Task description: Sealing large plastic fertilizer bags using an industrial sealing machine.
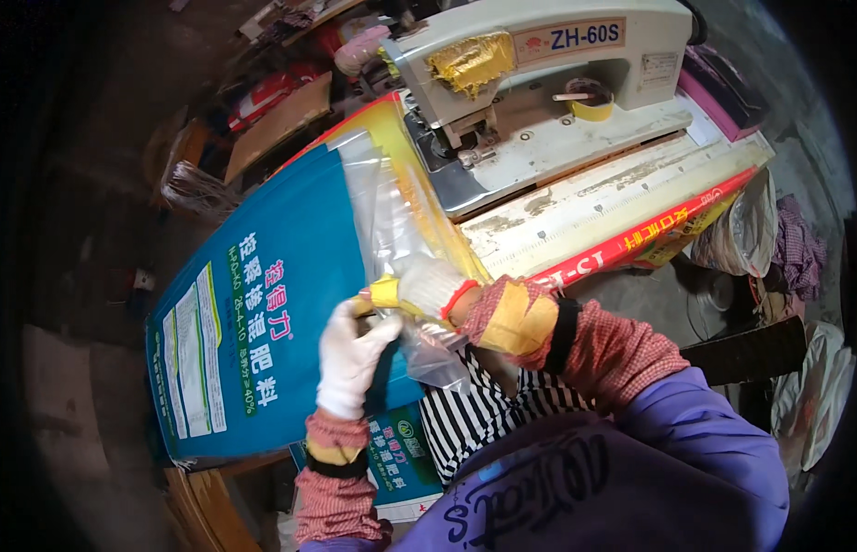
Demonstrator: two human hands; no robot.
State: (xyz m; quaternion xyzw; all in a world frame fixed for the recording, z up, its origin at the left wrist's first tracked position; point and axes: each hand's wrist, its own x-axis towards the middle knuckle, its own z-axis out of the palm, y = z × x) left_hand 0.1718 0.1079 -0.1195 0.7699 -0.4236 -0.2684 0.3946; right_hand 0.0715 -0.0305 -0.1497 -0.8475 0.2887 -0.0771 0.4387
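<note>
Blue bag (304, 317) lies just left of the sewing machine (622, 66), clear liner (378, 207) sticking out its machine-side edge, likely so it's reachable; left hand (348, 361) and right hand (435, 288) meet curled at liner, probably steadying it, can't tell if either grips.

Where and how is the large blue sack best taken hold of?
Probably at the near end of the large blue sack's right edge, where clear plastic film sticks out. Come from the wearer's side, thumb above, fingers beneath: the sack lies broad and flat, so its thin edge suits a pinch, while the sewing machine crowds the far right.
</note>
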